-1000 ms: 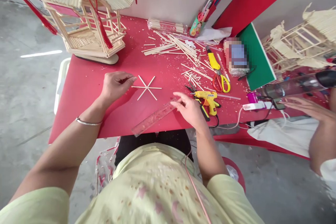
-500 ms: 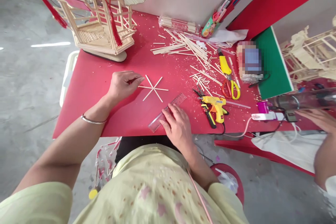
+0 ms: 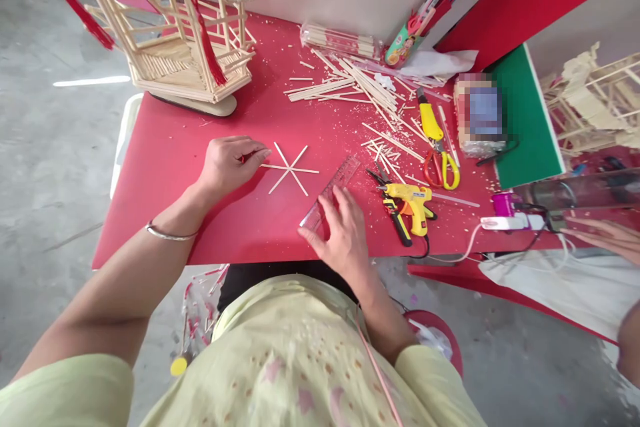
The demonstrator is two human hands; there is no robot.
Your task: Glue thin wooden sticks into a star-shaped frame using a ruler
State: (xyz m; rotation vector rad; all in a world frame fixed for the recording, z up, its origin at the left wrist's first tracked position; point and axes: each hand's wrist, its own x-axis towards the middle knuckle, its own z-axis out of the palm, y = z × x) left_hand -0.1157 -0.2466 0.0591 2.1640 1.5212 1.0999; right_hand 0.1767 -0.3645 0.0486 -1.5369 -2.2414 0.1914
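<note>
A six-armed star of thin wooden sticks (image 3: pixel 290 168) lies flat on the red tabletop (image 3: pixel 165 213). My left hand (image 3: pixel 233 163) is beside the star's left arms, thumb and fingertips pinched together. What the pinch holds, if anything, I cannot make out. To the right of the star, my right hand (image 3: pixel 343 230) grips a clear plastic ruler (image 3: pixel 350 170), with the thumb at its near end and the fingers across its edge. The ruler slants up to the right, apart from the star.
A stick-built pavilion model (image 3: pixel 190 67) with red tassels stands back left. Loose sticks (image 3: pixel 370 90) and scraps litter the table. Yellow-handled cutters (image 3: pixel 440 153), a glue gun (image 3: pixel 413 200) and pliers (image 3: pixel 397 220) lie right. Another person's hand (image 3: pixel 605 233) is by a power strip (image 3: pixel 513 222).
My right hand has slid the ruler up and to the right, turning it slightly steeper. My left hand keeps its pinch beside the star. The other person's hand has shifted.
</note>
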